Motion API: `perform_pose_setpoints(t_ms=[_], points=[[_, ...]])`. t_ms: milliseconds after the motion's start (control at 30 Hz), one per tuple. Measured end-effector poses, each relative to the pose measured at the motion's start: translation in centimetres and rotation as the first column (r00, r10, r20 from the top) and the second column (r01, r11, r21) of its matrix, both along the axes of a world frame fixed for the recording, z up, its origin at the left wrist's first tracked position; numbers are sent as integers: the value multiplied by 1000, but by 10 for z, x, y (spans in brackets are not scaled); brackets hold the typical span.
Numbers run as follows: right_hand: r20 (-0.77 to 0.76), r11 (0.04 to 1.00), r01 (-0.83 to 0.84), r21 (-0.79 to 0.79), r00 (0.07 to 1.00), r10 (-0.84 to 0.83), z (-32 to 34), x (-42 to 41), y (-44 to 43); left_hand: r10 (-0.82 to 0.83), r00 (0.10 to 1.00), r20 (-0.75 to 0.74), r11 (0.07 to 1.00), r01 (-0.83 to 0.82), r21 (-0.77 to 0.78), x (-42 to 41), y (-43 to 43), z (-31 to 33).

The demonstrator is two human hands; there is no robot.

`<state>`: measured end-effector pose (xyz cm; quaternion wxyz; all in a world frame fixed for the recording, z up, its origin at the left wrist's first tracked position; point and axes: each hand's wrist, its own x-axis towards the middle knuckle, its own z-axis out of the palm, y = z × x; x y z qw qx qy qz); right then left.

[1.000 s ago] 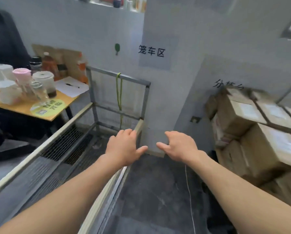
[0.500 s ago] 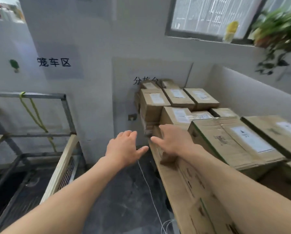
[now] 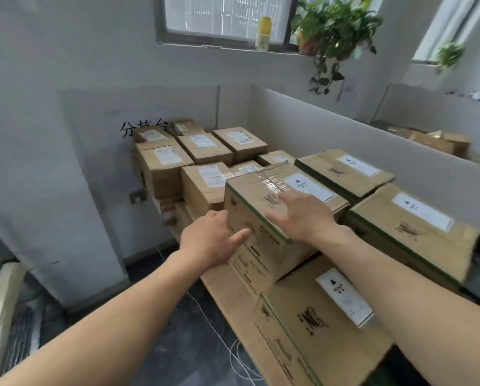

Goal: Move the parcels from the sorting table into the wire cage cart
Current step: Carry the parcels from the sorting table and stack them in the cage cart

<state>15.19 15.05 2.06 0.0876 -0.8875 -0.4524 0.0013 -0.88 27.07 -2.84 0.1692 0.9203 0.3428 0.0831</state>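
Note:
Several brown cardboard parcels with white labels are stacked along the wall. The nearest upper one is a taped, green-edged parcel (image 3: 264, 201). My left hand (image 3: 209, 236) is at its left front corner, fingers straight and spread, against the side face. My right hand (image 3: 303, 215) lies flat on its top, fingers extended toward the label. Neither hand grips anything. A larger parcel (image 3: 311, 324) lies below it. Only a pale rail and mesh of the wire cage cart (image 3: 2, 313) show at the bottom left.
More parcels (image 3: 205, 147) fill the back of the stack, and two big ones (image 3: 400, 218) stand to the right. A white partition wall (image 3: 344, 137) runs behind. Plants (image 3: 333, 32) hang at the window. A thin white cord (image 3: 213, 330) trails over the dark floor.
The view has swung right from the cage cart to the parcel stack. Both hands have reached forward onto the nearest upper parcel, the right one now lying on its top.

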Motion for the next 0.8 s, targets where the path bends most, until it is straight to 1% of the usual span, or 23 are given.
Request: perform_pose_setpoints(t_ms=[167, 300, 567, 800], points=[[15, 990, 138, -18, 990, -138, -10, 12, -45, -51, 998, -26, 999, 51, -10, 22, -21, -16], [-20, 973, 230, -10, 973, -231, -20, 9, -73, -95, 995, -21, 995, 94, -14, 27, -32, -28], [-87, 919, 374, -128, 919, -386, -55, -3, -118, -156, 984, -86, 986, 149, -80, 20, -55, -54], [-110, 869, 423, -257, 880, -461, -96, 12, -155, -151, 972, -180, 986, 135, -95, 20, -80, -86]])
